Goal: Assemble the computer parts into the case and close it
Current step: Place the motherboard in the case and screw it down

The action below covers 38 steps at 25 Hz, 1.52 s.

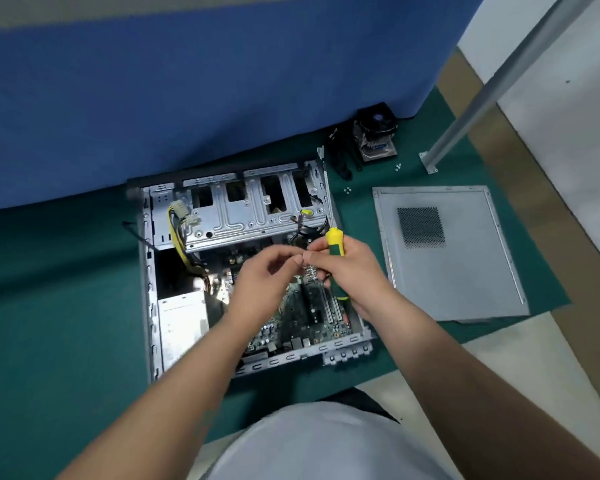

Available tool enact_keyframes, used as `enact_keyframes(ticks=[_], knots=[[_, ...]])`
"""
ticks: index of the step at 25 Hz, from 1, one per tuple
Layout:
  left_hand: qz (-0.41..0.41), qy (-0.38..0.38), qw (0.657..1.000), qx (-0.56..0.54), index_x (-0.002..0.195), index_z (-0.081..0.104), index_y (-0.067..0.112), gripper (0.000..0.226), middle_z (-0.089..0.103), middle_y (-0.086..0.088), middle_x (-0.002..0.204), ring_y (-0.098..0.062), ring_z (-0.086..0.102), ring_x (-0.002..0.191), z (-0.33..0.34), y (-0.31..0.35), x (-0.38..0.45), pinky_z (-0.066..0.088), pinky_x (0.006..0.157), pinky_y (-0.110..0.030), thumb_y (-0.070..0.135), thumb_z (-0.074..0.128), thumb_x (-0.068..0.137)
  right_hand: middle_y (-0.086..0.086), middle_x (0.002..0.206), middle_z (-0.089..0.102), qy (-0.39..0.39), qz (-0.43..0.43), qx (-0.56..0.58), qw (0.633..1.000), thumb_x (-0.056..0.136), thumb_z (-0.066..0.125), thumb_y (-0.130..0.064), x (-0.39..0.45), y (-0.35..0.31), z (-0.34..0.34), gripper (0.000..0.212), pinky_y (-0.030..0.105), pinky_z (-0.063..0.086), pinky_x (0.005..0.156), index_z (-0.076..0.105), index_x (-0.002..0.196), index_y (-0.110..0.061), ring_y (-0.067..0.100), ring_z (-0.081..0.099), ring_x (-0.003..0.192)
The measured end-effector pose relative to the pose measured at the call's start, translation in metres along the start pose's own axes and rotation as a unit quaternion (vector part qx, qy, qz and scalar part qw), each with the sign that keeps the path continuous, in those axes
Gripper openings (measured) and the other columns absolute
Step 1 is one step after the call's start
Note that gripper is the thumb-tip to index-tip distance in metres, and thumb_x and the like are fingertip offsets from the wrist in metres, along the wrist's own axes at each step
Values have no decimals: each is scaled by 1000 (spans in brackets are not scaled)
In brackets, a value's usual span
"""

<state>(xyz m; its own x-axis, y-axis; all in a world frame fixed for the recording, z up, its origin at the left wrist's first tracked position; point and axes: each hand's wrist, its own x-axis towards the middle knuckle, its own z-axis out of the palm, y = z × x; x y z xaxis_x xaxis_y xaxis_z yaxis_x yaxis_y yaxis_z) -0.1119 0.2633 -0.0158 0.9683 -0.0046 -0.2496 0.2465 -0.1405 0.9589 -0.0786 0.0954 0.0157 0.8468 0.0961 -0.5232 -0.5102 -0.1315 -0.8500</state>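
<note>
Mid-frame, right hand (352, 268) grips the rigid screwdriver (336, 252) by its handle; left hand (271, 275), fingers loosely curled, pinches something unseen, probably a tiny, slippery screw.

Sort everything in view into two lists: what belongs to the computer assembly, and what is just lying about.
Belongs to the job:
- open computer case with motherboard and power supply
- side panel
- CPU cooler
- loose screws
- screwdriver, held in the right hand
- left hand, fingertips meeting the right hand's

Just lying about:
- green mat
- blue partition
- metal pole
</note>
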Motion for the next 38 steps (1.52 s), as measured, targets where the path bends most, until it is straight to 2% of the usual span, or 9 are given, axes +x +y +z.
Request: enact_keyframes(ticks=[3,9,12,17,20,24,27,30,38], knots=[[-16,-17,995,-100,104,79,24,11,79,-3,97,-19,74,91,-17,-3,-24,58,81,-27,21,73,95,-1,72,72,-31,18,-2,999,80,86,-16,-18,1,9,20,23,47,48,71,93,-13,10,60,59],[-32,-78,988,-130,97,80,20,8,78,-10,95,-20,74,89,-48,-2,-41,56,80,-23,22,76,90,5,83,77,-94,37,-18,995,78,88,-20,-32,2,23,14,22,48,50,76,76,-26,9,63,62],[-78,-87,969,-219,97,77,9,14,75,-17,100,-25,71,94,-53,1,-42,56,87,-30,18,76,86,9,92,79,-102,24,-20,994,85,83,-23,-33,6,29,11,22,50,52,74,90,-19,11,65,66],[-130,7,887,-442,101,67,8,7,71,-17,125,-32,70,115,-55,15,-27,59,95,-39,6,66,95,8,89,79,-174,48,-143,973,96,71,-27,-34,9,31,21,22,45,46,66,106,-11,11,58,52],[-149,86,866,-470,105,61,8,7,72,-20,122,-32,72,112,-54,15,-21,62,86,-40,4,58,101,10,90,77,-212,75,-219,949,91,77,-25,-31,-2,21,30,24,46,48,65,112,-8,14,60,57],[-179,170,836,-489,123,55,4,21,72,-25,117,-36,75,102,-55,4,-26,63,75,-36,3,54,102,15,100,75,-118,56,-17,991,81,82,-15,-24,-24,-9,39,21,56,61,67,116,-11,18,73,78],[-191,175,819,-511,132,51,-2,30,74,-24,112,-37,75,101,-49,1,-31,63,74,-36,4,54,102,24,115,69,4,14,191,982,86,75,-1,-20,-16,-17,36,27,61,76,67,120,-9,30,76,94],[-195,166,801,-541,123,54,-3,22,73,-26,113,-38,74,104,-40,4,-34,63,75,-36,4,52,102,24,114,69,61,-22,211,975,93,70,-5,-21,4,-11,31,29,60,79,64,123,-13,27,75,90],[-211,162,773,-576,109,60,-5,13,72,-26,116,-35,74,106,-33,7,-35,63,76,-33,3,53,101,24,107,70,62,-29,224,972,96,68,-7,-22,12,-15,28,28,59,80,63,122,-12,26,74,91]])
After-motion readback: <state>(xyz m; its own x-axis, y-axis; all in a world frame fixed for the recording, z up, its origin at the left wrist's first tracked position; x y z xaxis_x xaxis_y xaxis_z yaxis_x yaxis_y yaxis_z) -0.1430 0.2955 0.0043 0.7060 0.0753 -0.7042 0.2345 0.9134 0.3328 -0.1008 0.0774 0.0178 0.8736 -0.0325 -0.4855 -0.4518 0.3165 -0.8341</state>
